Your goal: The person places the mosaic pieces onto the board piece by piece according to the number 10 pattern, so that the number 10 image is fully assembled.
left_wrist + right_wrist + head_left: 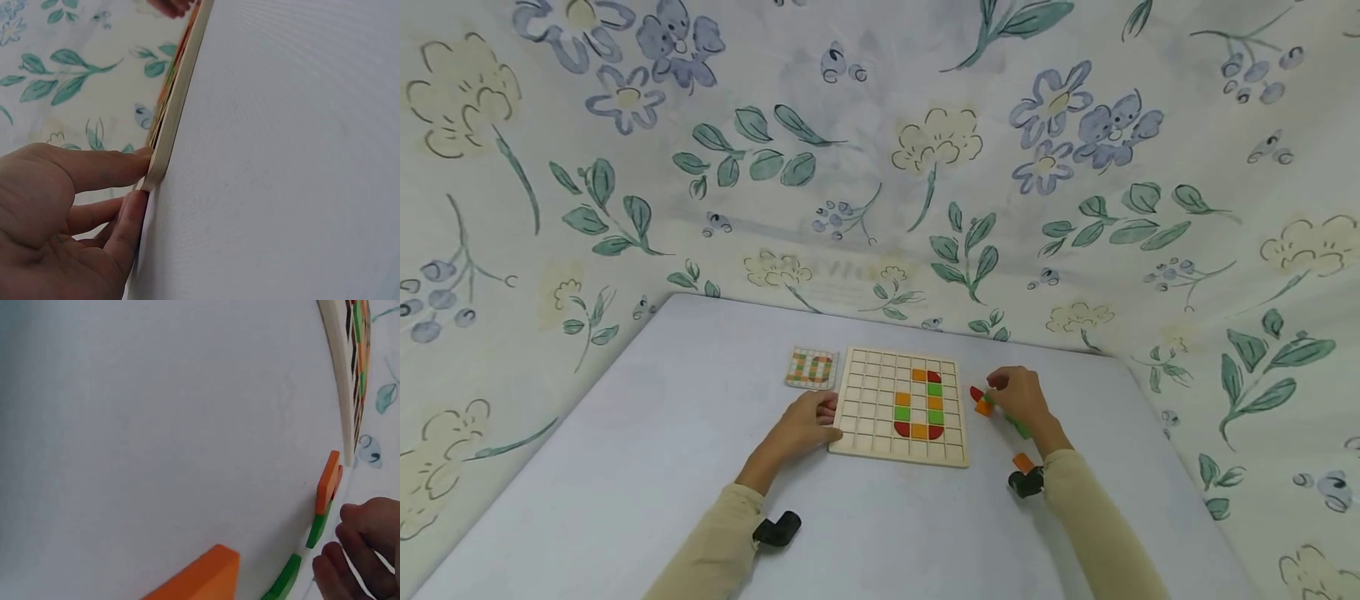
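Observation:
A light wooden grid board point(868, 404) lies on the white table, with orange, green and red tiles set in a loop on its right half. My left hand point(805, 425) holds the board's left edge near the front corner; the left wrist view shows thumb and fingers point(128, 222) against that corner. To the right of the board, my right hand point(1021, 396) hovers over loose tiles: a red rounded one point(976, 393), an orange one point(983, 408) and green ones point(1020, 427). In the right wrist view its bent fingers point(365, 519) show no tile between them.
A small pattern card point(812, 368) with a coloured grid lies left of the board's far corner. Another orange tile point(1023, 462) sits near the right wrist's black camera mount point(1027, 482). Flower-patterned cloth point(850, 167) hangs behind the table point(880, 525).

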The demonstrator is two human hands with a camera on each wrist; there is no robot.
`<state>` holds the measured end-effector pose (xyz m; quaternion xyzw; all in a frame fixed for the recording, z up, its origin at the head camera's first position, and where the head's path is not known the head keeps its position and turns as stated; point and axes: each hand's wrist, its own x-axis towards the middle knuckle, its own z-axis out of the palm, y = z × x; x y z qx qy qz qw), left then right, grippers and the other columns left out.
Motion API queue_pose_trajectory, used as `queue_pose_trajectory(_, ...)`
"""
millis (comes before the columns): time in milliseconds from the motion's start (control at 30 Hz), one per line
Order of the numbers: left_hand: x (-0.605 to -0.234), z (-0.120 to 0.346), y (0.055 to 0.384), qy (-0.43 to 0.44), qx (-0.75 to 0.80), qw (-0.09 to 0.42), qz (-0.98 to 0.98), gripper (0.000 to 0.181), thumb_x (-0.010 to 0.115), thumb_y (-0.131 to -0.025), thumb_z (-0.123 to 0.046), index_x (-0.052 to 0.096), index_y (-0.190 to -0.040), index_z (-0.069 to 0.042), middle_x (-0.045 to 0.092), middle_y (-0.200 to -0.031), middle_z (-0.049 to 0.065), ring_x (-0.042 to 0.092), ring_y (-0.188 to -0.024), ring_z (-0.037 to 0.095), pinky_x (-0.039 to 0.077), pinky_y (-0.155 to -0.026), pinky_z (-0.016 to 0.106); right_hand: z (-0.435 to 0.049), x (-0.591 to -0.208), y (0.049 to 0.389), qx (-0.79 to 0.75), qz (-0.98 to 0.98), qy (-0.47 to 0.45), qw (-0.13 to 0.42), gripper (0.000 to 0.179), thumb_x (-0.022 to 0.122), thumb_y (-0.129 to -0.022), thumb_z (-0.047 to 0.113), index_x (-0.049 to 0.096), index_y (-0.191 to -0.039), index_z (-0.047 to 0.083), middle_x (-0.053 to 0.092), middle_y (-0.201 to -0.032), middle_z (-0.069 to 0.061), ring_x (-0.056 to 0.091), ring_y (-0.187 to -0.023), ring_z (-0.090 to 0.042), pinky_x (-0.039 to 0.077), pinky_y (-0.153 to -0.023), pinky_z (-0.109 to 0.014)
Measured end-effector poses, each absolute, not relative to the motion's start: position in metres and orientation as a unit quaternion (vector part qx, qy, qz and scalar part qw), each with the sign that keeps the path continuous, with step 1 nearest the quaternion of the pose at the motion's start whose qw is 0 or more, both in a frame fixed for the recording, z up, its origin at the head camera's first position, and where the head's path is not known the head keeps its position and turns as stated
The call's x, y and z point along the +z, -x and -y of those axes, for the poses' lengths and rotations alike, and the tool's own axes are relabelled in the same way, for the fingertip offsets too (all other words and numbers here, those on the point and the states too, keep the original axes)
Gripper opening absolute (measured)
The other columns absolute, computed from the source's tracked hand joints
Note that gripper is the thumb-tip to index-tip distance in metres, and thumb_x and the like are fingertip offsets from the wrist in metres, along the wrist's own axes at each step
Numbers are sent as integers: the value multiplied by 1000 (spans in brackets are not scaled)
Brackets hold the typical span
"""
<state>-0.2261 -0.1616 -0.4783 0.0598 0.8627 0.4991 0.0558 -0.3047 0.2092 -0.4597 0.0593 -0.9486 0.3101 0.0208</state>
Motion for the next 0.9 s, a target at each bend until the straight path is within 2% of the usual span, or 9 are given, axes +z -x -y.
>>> queue_pose_trajectory(233, -479, 162, 226, -61, 498, 55, -863, 66, 77, -76, 4, 47, -134, 13, 55, -115, 18, 58, -103, 27, 54, -91, 36, -209, -462, 301, 295, 954, -42, 14, 25, 75, -79, 7, 72, -101, -4, 70, -92, -13, 64, -87, -26, 57, -80, -41)
queue_pose_trajectory(467, -480, 162, 226, -65, 501, 56, -861, 66, 77, -76, 5, 47, -134, 14, 55, -116, 19, 58, -103, 27, 54, -91, 36, -213, -464, 302, 289, 955, -71, -20, 36, 72, -75, -5, 69, -111, -3, 69, -103, -13, 63, -95, -26, 55, -88, -43)
queue_pose_trajectory(900, -481, 163, 227, -69, 488, 55, -869, 66, 77, -76, 2, 47, -134, 13, 55, -116, 18, 58, -104, 28, 53, -91, 38, -216, -467, 301, 290, 954, -77, -17, 34, 74, -78, 0, 70, -111, -4, 70, -102, -14, 63, -94, -26, 56, -87, -43)
